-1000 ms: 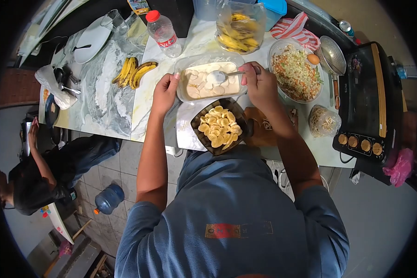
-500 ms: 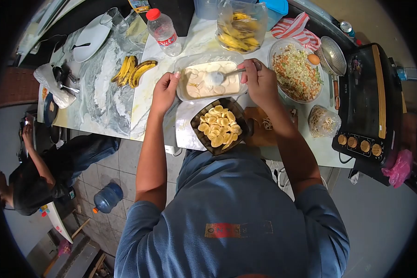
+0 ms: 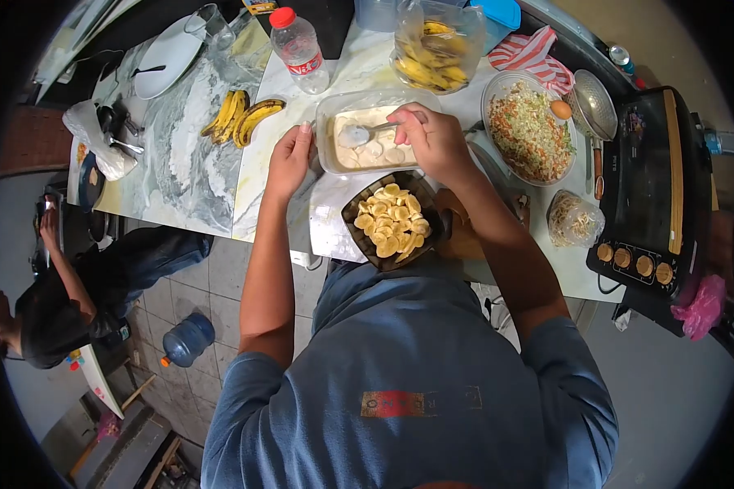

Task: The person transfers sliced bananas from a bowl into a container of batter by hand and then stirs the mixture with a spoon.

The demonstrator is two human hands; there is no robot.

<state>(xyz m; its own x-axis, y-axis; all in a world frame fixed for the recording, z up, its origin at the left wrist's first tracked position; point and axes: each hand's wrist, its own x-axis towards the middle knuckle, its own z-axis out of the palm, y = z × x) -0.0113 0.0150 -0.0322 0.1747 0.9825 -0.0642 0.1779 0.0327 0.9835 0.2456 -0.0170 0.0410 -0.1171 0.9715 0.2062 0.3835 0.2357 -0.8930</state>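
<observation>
A clear rectangular plastic container (image 3: 328,160) holds a creamy pale mixture with round slices in it. My left hand (image 3: 289,159) grips the container's left side, its thumb up at the rim. My right hand (image 3: 434,145) is closed round the handle of a spoon (image 3: 375,129). The spoon's cream-coated bowl rests in the left part of the mixture. Just below, near the counter's front edge, stands a dark square bowl (image 3: 355,237) heaped with banana slices (image 3: 393,218).
Left lie bananas (image 3: 243,119) and a bottle (image 3: 300,53). Behind is a bag of bananas (image 3: 437,61). Right stand a bowl of chopped vegetables (image 3: 530,130) with an egg, a bag of sprouts (image 3: 575,218) and an oven (image 3: 640,187). Another person (image 3: 65,297) sits at far left.
My right hand has moved left with the spoon, whose bowl has shifted from the container's middle towards its left side. My left hand stays at the container's left side.
</observation>
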